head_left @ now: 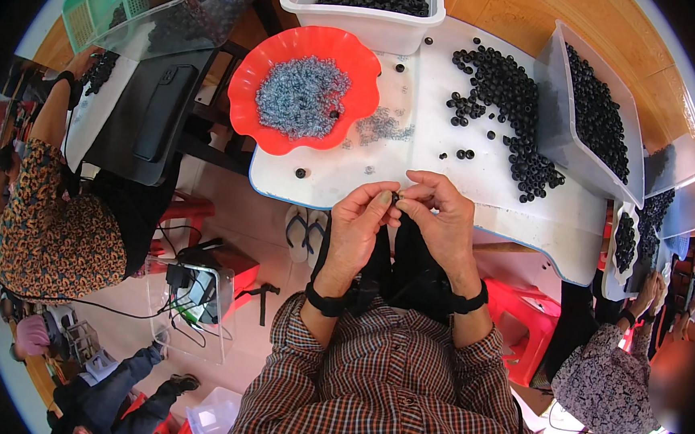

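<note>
Over the table's front edge, my left hand (358,224) and my right hand (444,224) meet with their fingertips pinched together. Between them is a small black round piece (396,197), mostly covered by the fingers. Beyond the left hand sits a red wavy-rimmed bowl (244,89) of small clear bluish pieces (299,97). More clear pieces (384,128) lie loose on the white table (436,163). A spread of black round pieces (502,87) covers the table beyond my right hand, some of them with visible holes.
A white tub (361,18) of black pieces stands at the back. At the right, a translucent bin (589,157) full of them tilts toward its open side. Co-workers sit at tables left and right. A red stool (523,326) is beside me; slippers (306,234) lie below.
</note>
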Demonstrator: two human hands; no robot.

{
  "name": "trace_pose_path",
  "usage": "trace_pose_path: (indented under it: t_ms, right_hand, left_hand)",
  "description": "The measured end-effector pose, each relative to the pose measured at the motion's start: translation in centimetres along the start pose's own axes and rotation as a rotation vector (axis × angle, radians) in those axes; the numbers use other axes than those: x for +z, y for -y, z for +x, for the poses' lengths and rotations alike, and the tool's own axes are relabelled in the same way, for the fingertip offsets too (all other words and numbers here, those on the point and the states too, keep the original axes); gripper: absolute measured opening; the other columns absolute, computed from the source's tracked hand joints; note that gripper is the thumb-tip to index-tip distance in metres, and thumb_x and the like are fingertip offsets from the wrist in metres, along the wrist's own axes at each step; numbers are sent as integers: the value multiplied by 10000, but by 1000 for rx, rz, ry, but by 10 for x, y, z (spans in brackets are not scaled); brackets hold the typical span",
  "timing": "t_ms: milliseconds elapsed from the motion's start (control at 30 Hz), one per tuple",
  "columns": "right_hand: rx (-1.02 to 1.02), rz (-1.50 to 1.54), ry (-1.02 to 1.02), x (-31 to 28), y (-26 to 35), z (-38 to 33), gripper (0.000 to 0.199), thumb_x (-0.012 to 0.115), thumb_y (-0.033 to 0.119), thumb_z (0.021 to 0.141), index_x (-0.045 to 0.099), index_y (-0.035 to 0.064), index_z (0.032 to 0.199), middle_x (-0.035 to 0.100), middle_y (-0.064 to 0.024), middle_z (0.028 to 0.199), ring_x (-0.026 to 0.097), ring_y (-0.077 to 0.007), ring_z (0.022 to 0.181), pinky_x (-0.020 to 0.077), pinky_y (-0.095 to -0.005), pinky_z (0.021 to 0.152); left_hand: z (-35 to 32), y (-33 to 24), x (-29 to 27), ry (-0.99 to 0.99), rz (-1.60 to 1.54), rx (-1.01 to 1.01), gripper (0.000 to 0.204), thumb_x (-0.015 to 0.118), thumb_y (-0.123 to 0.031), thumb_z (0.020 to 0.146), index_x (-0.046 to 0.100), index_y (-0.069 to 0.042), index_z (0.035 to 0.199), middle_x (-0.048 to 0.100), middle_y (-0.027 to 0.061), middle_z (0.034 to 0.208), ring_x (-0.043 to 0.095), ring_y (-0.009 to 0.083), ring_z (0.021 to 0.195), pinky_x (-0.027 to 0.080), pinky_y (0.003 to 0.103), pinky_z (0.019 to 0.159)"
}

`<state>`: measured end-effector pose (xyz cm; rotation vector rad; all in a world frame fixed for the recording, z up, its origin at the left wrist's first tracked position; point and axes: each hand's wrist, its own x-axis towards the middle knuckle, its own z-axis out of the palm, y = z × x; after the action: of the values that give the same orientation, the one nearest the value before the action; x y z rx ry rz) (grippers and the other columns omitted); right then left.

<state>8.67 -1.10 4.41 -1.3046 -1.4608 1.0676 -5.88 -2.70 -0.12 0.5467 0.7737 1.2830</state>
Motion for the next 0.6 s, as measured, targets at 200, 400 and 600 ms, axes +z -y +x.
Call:
trace_pose_path:
  t_ms: [200, 400, 600]
  right_hand:
    - [-31, -86, 64, -6, 7, -2, 339, 684, -62, 816, 617, 7, 1141, 712, -74, 844, 681, -119, 740, 558, -252, 685]
    - [96, 37, 254, -24, 7, -2, 351, 706, -58, 798, 602, -22, 1131, 674, -45, 762, 652, -97, 680, 538, -229, 638]
    - [195, 263, 282, -26, -14, -3, 345, 743, -12, 793, 620, -7, 1115, 645, -18, 760, 601, -64, 665, 503, -208, 624]
  left_hand:
    - [0, -5, -1, 78, 174, 15, 199, 561, -64, 976, 644, 25, 1134, 666, 50, 913, 616, 88, 759, 536, 229, 681]
    - [-2, -21, -9, 272, 302, -136, 183, 573, -51, 964, 656, 38, 1100, 670, 56, 860, 619, 92, 682, 536, 213, 624]
    - [2, -14, -13, 276, 174, -193, 203, 590, -60, 956, 656, 36, 1123, 675, 73, 851, 620, 99, 663, 530, 214, 597]
